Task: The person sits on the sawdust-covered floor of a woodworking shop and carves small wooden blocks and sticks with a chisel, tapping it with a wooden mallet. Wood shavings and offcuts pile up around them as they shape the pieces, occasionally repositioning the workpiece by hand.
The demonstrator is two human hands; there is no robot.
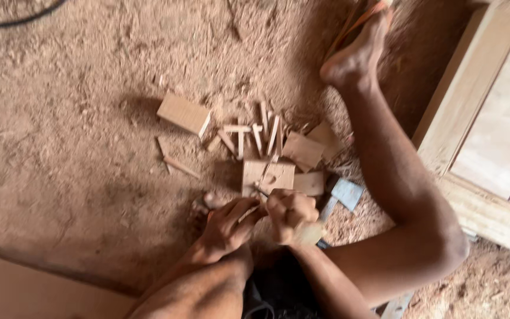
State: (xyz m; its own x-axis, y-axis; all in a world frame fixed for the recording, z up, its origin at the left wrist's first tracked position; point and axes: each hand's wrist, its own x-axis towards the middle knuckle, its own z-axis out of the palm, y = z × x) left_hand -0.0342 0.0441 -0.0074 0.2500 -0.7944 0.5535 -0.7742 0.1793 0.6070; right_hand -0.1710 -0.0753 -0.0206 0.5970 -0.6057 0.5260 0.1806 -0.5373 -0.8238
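My left hand (226,227) pinches a thin wooden sliver (247,214) over the near edge of a flat wooden block (267,175) on the sawdust floor. Just to its right, my right hand (289,214) is closed round a pale wooden tool handle (309,234), and a thin dark blade (261,191) points toward the sliver. The two hands touch. The blur hides what kind of tool it is.
Several cut wooden pegs (256,133) and flat offcuts (303,149) lie beyond the block, with a larger block (184,113) to the left. A grey-blue metal piece (347,194) lies to the right. My bare leg (396,177) stretches toward a wooden door frame (444,130). A plank (19,292) lies near left, and a black cable (13,22) far left.
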